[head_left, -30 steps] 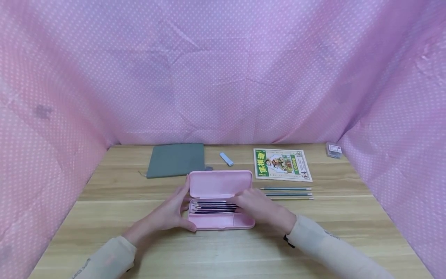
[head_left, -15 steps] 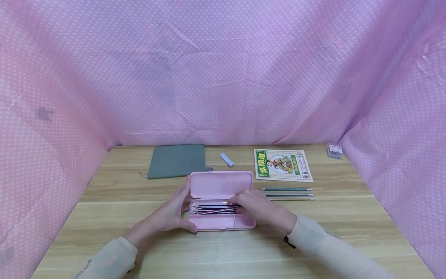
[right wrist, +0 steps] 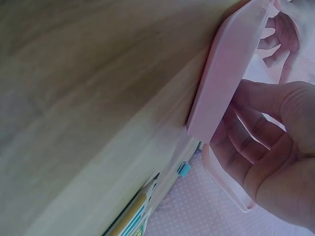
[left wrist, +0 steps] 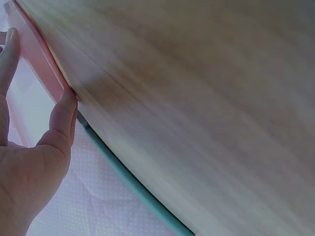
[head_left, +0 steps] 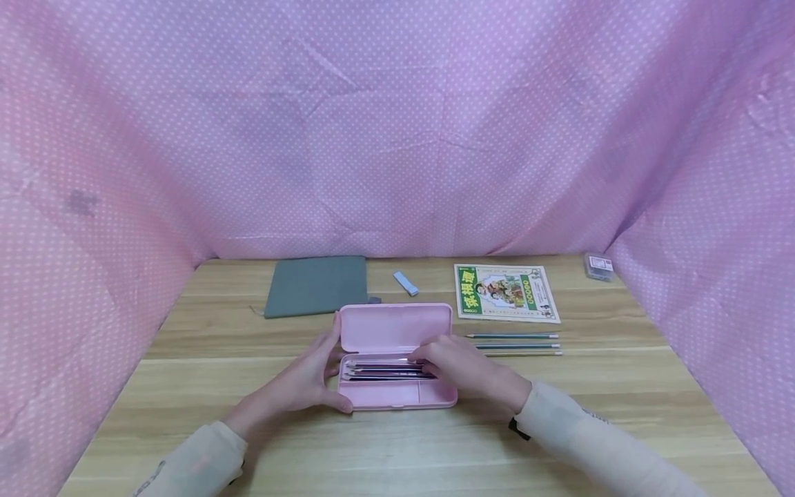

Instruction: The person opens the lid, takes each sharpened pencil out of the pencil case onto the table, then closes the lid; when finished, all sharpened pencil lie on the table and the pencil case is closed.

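On the wood-grain bench (head_left: 397, 452), with 12 o'clock toward the pink dotted cloth (head_left: 397, 152), a bare left hand (head_left: 304, 379) grips the 9 o'clock end of a long pink plastic case (head_left: 379, 395), thumb at its near corner, a finger against the opened lid. At the case's 10 o'clock lies a flat grey-green notebook (head_left: 317, 286). Slim dark pencils (head_left: 381, 373) fill the case's rear compartment; a small light-blue bar (head_left: 405, 283) sits at 12 o'clock. The bare right hand (head_left: 462, 362) reaches over the 3 o'clock end, fingertips among those pencils; whether it pinches one, I cannot tell. Rightward come a cream-and-green paper booklet (head_left: 506, 293) at 2 o'clock, three loose wooden pencils (head_left: 518, 346) at 3, and, farther out at 2, a small clear box (head_left: 599, 268).
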A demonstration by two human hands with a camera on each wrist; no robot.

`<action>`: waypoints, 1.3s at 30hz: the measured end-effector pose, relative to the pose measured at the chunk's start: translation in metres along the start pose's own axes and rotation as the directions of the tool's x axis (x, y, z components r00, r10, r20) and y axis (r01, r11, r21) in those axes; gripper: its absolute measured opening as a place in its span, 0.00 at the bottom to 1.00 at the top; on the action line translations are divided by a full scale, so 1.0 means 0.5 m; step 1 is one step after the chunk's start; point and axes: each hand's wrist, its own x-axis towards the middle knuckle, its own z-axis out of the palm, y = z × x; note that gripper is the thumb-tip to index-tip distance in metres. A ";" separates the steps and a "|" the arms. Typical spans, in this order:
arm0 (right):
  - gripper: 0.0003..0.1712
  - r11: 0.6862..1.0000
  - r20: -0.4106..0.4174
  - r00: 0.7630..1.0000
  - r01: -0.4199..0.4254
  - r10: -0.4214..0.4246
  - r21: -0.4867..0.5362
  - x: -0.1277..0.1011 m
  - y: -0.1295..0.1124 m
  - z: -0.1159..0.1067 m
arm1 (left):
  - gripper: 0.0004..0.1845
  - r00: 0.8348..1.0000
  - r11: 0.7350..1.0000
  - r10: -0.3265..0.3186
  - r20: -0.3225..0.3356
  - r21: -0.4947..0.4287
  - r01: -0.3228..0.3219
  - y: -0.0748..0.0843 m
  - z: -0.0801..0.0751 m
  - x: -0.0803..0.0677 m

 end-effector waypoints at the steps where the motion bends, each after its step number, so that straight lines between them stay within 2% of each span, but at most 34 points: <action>1: 0.14 1.000 0.002 1.000 -0.001 0.001 -0.001 0.000 0.000 -0.001 | 0.81 1.000 1.000 0.001 0.001 -0.001 -0.001 0.000 0.000 0.001; 11: 0.13 1.000 -0.002 1.000 -0.015 0.015 0.014 -0.005 0.001 -0.016 | 0.81 1.000 1.000 -0.001 0.001 0.011 0.001 0.000 -0.001 0.003; 21: 0.16 0.998 -0.029 0.998 0.055 -0.054 0.006 -0.014 0.010 -0.017 | 0.81 1.000 1.000 0.000 0.005 -0.010 0.000 -0.002 0.000 0.003; 30: 0.18 0.997 -0.032 0.998 0.063 -0.062 0.038 -0.027 0.017 -0.027 | 0.81 1.000 1.000 -0.003 0.005 -0.015 0.003 0.004 0.000 0.002; 39: 0.16 0.996 -0.065 0.994 0.085 -0.084 0.012 -0.038 0.023 -0.033 | 0.82 1.000 1.000 -0.008 0.001 -0.001 0.008 0.002 0.000 0.003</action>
